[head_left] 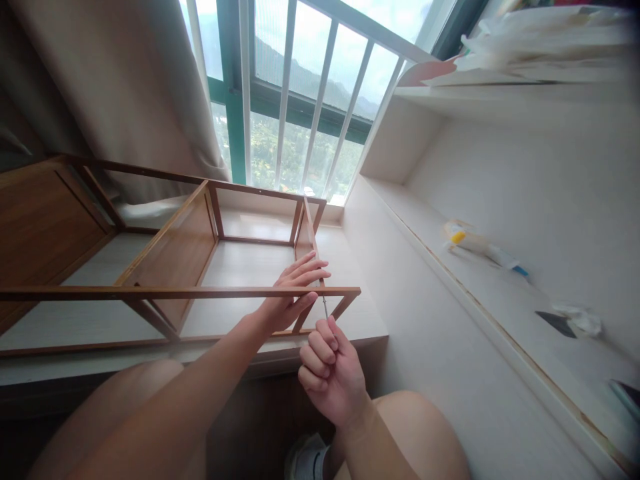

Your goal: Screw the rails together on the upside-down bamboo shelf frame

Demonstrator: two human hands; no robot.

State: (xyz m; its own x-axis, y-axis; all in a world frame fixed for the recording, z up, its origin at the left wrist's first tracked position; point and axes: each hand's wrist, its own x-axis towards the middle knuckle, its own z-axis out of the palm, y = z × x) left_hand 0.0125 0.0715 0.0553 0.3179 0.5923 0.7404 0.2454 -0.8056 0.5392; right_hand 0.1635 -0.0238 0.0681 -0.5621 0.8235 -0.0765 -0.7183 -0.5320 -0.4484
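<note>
Right hand pinches thin silver metal rod!
Tilting risks slipping toward left hand, fingers outstretched at brown wooden rail ahead.

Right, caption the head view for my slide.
Left hand on a wooden frame, right hand holding a thin metal rod to it, near a barred window.
</note>
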